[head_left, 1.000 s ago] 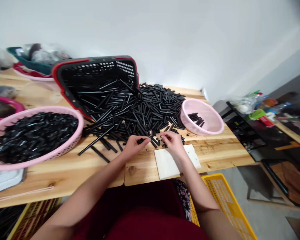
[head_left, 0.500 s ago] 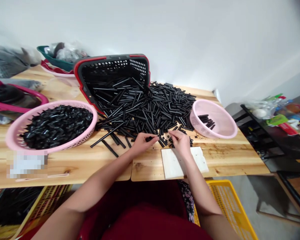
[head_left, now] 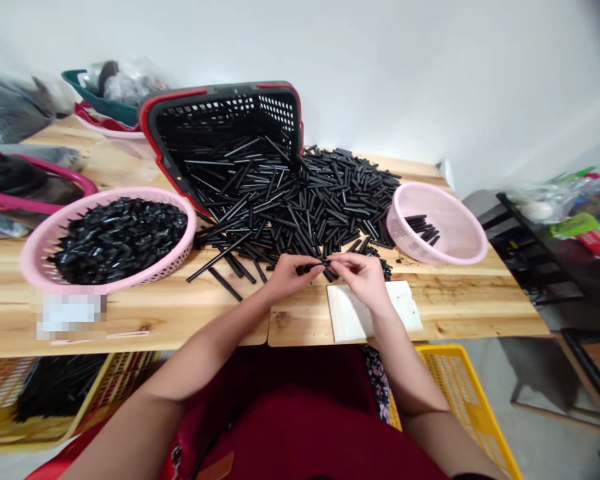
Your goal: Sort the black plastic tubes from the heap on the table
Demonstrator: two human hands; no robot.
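My left hand (head_left: pixel 291 275) is closed, thumb and forefinger pinched on a short black tube (head_left: pixel 309 269). Facing it, my right hand (head_left: pixel 364 277) pinches at the tube's near end, so the fingertips of both hands almost meet. Whatever lies between the right fingertips is too small to make out. Just beyond the hands spreads a heap of black tubes (head_left: pixel 340 193), some short and some long. Under my right wrist lies a pale board (head_left: pixel 345 320), with dark crumbs on and around it. Short black pieces (head_left: pixel 384 267) lie beside the right hand.
A grey-and-red basket (head_left: pixel 147 127) lies tipped, spilling tubes. At left, a pink basket (head_left: pixel 33 267) holds shiny black pieces; at right, a pink bowl (head_left: pixel 463 233) holds several tubes. Yellow crates (head_left: pixel 460 393) stand below the table edge. Bags and a green basin (head_left: pixel 100 107) sit behind.
My right hand has come in to meet the left hand at the tube; before, they were slightly apart. The view has tilted and shifted a little.
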